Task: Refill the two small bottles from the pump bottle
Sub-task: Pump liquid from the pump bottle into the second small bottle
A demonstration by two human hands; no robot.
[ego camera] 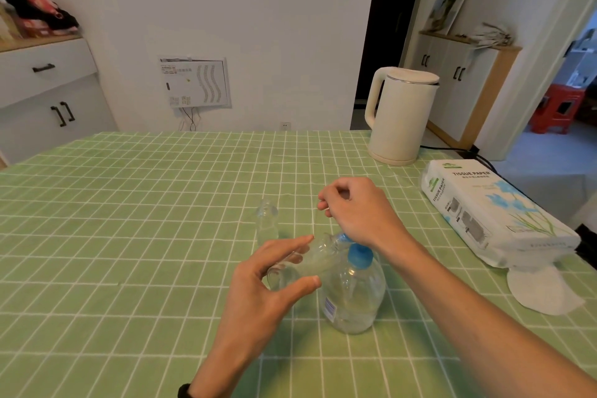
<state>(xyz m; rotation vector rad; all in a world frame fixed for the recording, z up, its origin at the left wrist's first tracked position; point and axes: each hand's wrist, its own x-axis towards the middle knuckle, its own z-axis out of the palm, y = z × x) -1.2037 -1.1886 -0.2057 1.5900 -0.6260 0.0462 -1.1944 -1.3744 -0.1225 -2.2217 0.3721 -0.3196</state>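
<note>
The left hand [268,281] grips one small bottle [300,263] between thumb and fingers, tilted, neck at the blue top of the one pump bottle [352,297] near centre; the right hand [358,210] hovers just beyond, fingers curled, its hold impossible to make out. A second small bottle [267,220] stands upright farther left, faint against the table [129,236]; one kettle [399,113] and one tissue pack [484,213] lie far right.
</note>
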